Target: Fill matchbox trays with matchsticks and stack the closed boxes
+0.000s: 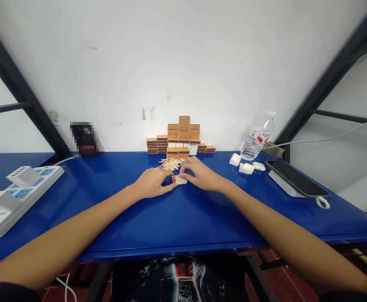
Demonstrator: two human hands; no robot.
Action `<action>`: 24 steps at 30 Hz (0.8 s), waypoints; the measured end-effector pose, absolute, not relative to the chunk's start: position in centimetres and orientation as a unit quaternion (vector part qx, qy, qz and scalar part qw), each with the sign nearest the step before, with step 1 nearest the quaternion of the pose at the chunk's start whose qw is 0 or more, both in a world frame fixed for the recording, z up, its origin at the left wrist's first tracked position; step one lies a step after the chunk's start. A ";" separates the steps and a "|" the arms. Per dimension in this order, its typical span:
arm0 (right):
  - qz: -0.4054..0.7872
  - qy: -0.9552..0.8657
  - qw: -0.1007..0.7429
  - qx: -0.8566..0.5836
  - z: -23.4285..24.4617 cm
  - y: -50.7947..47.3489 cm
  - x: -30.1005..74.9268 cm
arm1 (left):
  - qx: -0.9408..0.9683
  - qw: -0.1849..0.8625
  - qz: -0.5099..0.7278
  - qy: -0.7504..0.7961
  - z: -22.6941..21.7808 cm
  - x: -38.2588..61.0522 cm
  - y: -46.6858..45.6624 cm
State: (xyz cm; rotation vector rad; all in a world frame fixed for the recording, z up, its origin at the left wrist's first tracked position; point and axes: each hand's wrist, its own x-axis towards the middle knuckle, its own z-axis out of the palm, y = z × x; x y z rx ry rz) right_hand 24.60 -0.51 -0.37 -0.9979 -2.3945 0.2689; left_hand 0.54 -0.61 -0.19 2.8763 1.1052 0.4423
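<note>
Lying between fingers [169, 188], tray [180, 183] (matches [180, 179] inside)

Left hand [153, 183], right hand [201, 174], that's two! One tray [180, 183], one match heap [171, 164], one bottle [254, 143], one phone [296, 178], one power strip [22, 194], one worktop [170, 226], and matchboxes [183, 135], well over ten, exact count unclear!

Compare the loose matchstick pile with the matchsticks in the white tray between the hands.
The matchstick pile is heaped on the blue table; the tray matchsticks sit inside the white tray. The matchstick pile points many ways, while the tray matchsticks lie roughly side by side. The matchstick pile spreads wider than the tray matchsticks. Both show pale sticks and red heads.
</note>
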 end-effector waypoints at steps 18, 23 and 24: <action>0.026 -0.838 0.268 -0.474 -3.3 4.6 29.3 | 0.921 0.025 0.137 0.364 0.0 0.6 -0.7; 0.027 -0.836 0.282 -0.469 -3.5 4.9 29.4 | 0.922 0.024 0.137 0.362 0.0 0.7 -0.7; 0.027 -0.836 0.282 -0.469 -3.5 4.9 29.4 | 0.922 0.025 0.137 0.362 0.0 0.7 -0.7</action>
